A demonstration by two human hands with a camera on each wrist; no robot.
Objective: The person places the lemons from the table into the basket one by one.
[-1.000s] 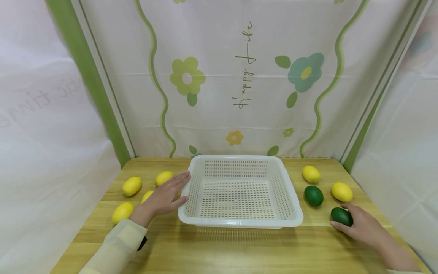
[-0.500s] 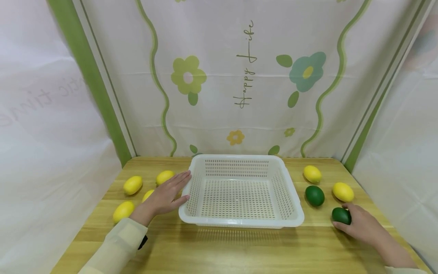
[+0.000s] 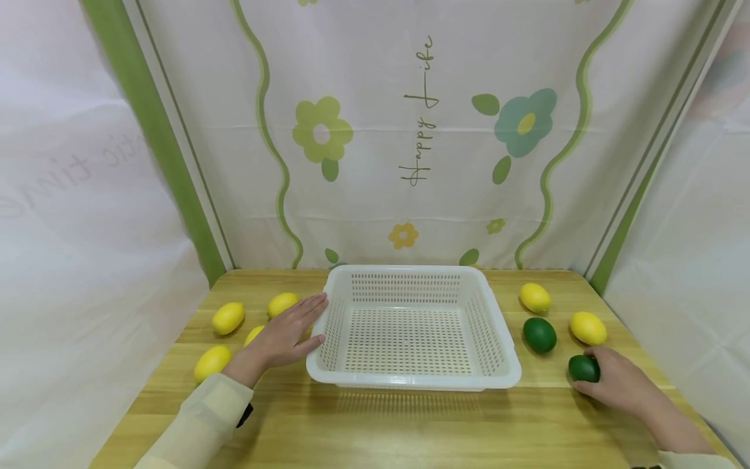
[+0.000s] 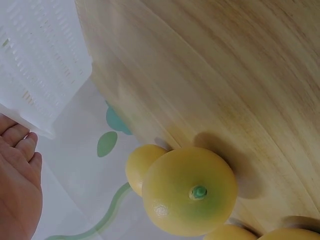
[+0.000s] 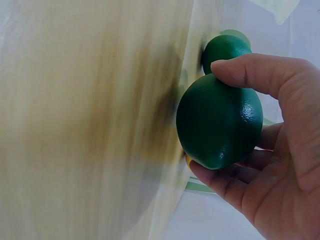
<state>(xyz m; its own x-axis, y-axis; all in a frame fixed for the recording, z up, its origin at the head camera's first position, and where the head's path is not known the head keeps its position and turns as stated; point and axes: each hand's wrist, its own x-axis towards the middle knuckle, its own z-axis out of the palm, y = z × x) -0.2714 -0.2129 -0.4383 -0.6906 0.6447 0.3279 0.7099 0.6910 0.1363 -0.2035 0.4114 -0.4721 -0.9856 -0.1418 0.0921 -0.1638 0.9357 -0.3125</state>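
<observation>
A white perforated plastic basket (image 3: 413,380) stands in the middle of the table. My left hand (image 3: 282,335) lies against its left rim, fingers straight and thumb apart. In the left wrist view that hand (image 4: 17,180) shows at the edge, fingertips by the basket wall (image 4: 47,65). On the right, my right hand (image 3: 624,384) grips a dark green lime (image 3: 583,369). The right wrist view shows the thumb over one side of this lime (image 5: 217,122) and the fingers round the other, close to the tabletop. A second lime (image 3: 540,335) lies just beyond.
Yellow lemons lie on both sides of the basket: on the right, one at the back (image 3: 536,298) and another (image 3: 588,328) beyond my right hand; on the left, several, such as the lemon (image 3: 212,363) by my forearm. A printed curtain (image 3: 375,163) encloses the wooden table (image 3: 375,436).
My right hand has closed a little further round the lime, covering more of it in the head view. The left hand keeps its place at the basket rim.
</observation>
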